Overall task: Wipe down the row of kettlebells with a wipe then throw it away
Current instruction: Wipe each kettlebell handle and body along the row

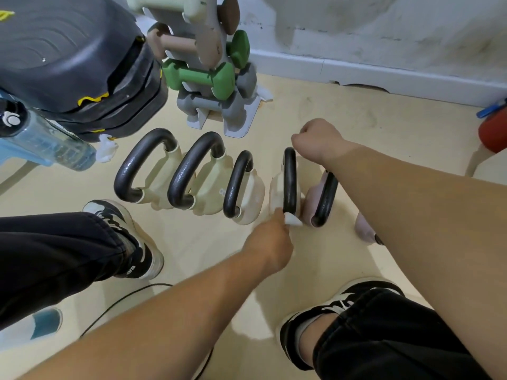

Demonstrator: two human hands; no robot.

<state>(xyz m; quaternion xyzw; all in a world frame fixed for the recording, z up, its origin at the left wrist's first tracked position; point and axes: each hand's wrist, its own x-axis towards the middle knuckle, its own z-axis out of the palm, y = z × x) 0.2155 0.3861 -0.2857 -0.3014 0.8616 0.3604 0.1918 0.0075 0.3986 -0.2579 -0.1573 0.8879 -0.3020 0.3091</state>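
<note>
Head view: a row of kettlebells is seen standing on the pale floor (343, 111), laid out from left to right across the front of the person, with the fourth kettlebell (290, 182) almost straight ahead of both hands. Its black handle is presented nearly edge-on, so that the long axis of the loop runs away from the person, from a near foot to a far crown. The wipe (293, 221) is pinched in the fingertips of the left hand (270, 239) and is pressed against the near foot of that handle, where it meets the cream body. The right hand (318, 141) is held at the far crown of the same handle with its fingers curled into a fist; whether anything is gripped inside it cannot be told. The near end is thus closer to the left hand and the far end to the right. A stroke along the loop would have to be carried from near to far, away from the body. To the right, the fifth kettlebell (326, 198) is just beside the fourth, and a pinkish one (363, 229) is partly hidden under the right forearm; both are judged as yet unwiped.
</note>
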